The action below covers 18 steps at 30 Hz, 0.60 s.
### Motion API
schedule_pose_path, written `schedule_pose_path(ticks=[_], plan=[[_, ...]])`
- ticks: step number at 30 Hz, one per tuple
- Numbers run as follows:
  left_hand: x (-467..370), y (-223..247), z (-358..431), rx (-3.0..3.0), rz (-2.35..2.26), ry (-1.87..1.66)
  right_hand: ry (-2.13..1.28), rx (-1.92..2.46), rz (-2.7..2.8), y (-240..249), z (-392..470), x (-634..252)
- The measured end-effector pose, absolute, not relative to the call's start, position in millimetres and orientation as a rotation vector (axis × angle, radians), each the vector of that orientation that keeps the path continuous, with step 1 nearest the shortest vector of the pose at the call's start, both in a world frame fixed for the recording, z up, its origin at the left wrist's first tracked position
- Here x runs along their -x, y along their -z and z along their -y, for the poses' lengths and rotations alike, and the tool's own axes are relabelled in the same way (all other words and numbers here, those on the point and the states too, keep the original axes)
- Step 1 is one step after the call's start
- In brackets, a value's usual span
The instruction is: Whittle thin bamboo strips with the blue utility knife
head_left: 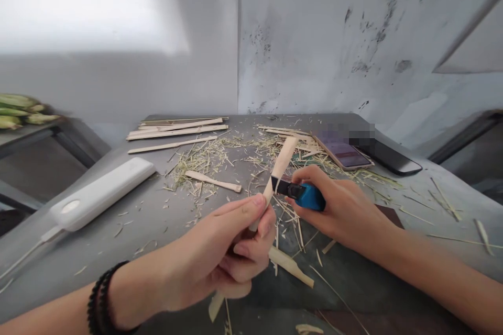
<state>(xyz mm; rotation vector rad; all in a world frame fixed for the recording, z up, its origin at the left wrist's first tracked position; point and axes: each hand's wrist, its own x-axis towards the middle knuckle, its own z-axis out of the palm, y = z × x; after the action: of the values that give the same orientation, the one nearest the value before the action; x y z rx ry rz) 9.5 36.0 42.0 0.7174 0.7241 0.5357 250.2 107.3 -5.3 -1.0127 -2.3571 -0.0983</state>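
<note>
My left hand [239, 246] is closed around the lower end of a pale bamboo strip [283, 159], which slants up and to the right with a wider, flat far end. A blue utility knife [310, 196] is gripped in my right hand [341, 201]. Its dark blade touches the strip just above my left thumb. Below my hands lies another carved bamboo piece [293, 266]. A short shaped bamboo piece [213, 181] rests among the shavings [200, 159] on the grey table [168, 220].
Long bamboo strips [181, 130] lie at the back left. On the left is a white device [104, 191] with a cable. Two phones, one with its screen lit [341, 149] and one dark [393, 157], lie at the right. Green vegetables [23, 110] sit on a side surface.
</note>
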Motion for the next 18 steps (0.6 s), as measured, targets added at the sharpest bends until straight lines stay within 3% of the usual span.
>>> schedule_pose_path(ticks=[7, 18], plan=[[-34.0, -36.8, -11.0, -0.621, -0.659, -0.598, 0.372, 0.843, 2.313, 2.2, -107.3, -248.4], [-43.7, -9.5, -0.9, -0.528, -0.530, -0.638, 0.513, 0.729, 2.300, -5.9, -112.8, -258.2]])
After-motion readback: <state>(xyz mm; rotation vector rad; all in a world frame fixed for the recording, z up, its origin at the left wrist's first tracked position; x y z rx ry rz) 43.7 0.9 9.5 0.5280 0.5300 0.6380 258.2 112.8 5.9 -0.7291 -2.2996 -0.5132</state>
